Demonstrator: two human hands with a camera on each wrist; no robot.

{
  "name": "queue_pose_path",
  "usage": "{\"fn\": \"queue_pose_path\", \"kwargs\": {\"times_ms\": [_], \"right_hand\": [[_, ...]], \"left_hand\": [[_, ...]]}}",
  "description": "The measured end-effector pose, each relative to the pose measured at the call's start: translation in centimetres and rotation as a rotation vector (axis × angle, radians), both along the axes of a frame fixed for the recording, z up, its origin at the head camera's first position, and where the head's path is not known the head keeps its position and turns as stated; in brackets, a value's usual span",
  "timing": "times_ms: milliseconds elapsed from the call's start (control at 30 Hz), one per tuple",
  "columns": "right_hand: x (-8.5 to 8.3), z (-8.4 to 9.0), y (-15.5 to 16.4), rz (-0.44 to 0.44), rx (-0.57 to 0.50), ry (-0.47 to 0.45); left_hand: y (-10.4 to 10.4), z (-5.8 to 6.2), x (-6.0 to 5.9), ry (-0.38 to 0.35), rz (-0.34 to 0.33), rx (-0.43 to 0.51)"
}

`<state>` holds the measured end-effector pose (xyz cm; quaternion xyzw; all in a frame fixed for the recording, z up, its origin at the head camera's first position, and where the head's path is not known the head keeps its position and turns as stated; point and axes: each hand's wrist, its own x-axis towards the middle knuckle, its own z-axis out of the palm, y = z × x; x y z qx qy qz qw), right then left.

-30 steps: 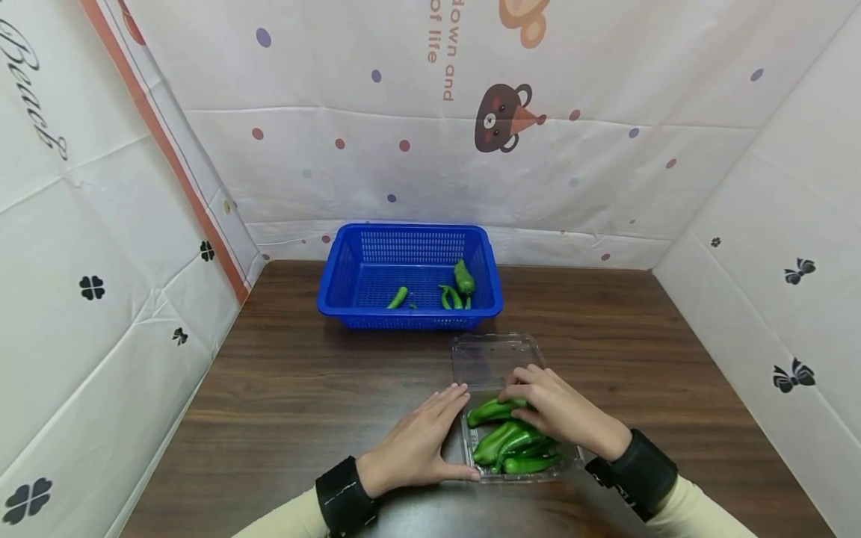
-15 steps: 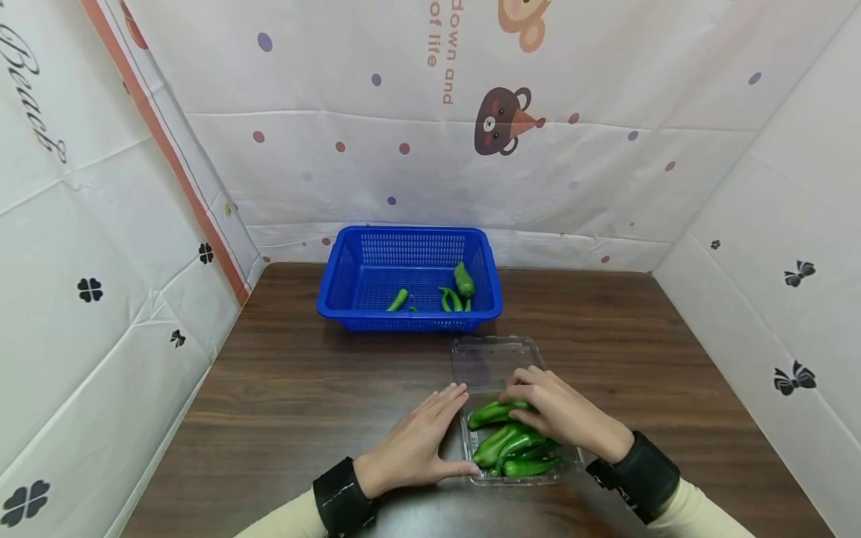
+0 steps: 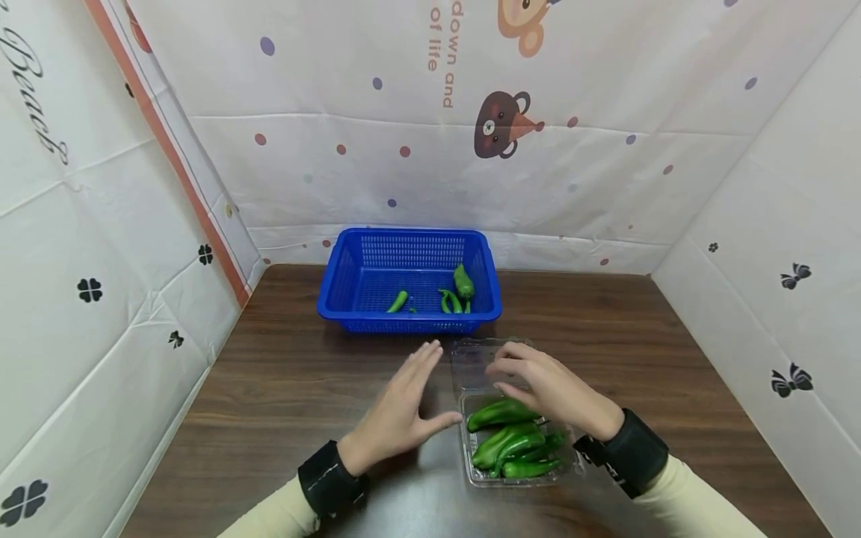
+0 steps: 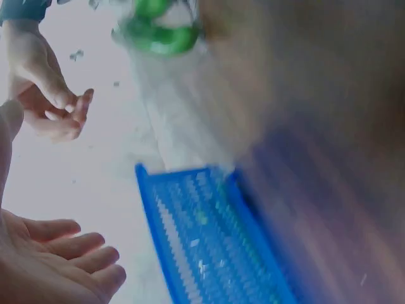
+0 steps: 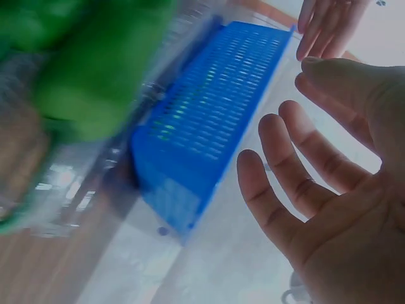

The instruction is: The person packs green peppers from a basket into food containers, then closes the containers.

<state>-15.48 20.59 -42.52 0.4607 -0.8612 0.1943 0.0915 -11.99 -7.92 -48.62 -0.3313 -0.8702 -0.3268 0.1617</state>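
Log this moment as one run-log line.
left hand: open, lifted, holds nothing | right hand: open, above clear tray | peppers: in tray | blue basket: holds a few peppers

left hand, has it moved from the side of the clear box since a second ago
Yes. The left hand has lifted off the clear box and gone toward the blue basket.

The head camera looks forward and down from above the table (image 3: 282, 388), seeing both hands, the clear box (image 3: 518, 448) of green peppers and the blue basket (image 3: 410, 273) at the back. The left wrist camera sits close beside the palm and faces the blue basket (image 4: 209, 247). The right wrist camera, also very close and blurred, shows the same basket (image 5: 209, 120) and the peppers (image 5: 88, 69).
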Motion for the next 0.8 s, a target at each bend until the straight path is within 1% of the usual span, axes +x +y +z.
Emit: {"fn": "queue_pose_path", "kwargs": {"times_ms": [100,233,333,433,600,800], "right_hand": [[-0.8,1.0,-1.0,0.007,-0.014,0.014],[-2.2,2.2,-2.5,0.033,-0.045,0.024],[-3.5,3.0,-3.8,0.065,-0.064,0.031],[-5.0,3.7,-5.1,0.082,-0.065,0.035],[-7.0,5.1,-7.0,0.082,-0.023,0.046],[-9.2,6.7,-9.5,0.059,0.070,0.021]], "left_hand": [[-0.9,0.6,-1.0,0.034,0.074,0.020],[-2.3,1.5,-2.2,0.063,0.174,0.043],[-3.2,2.1,-2.9,0.056,0.240,0.055],[-4.0,2.4,-3.6,0.031,0.296,0.067],[-5.3,2.5,-4.5,0.008,0.370,0.099],[-6.7,2.9,-5.5,-0.014,0.446,0.102]]}}
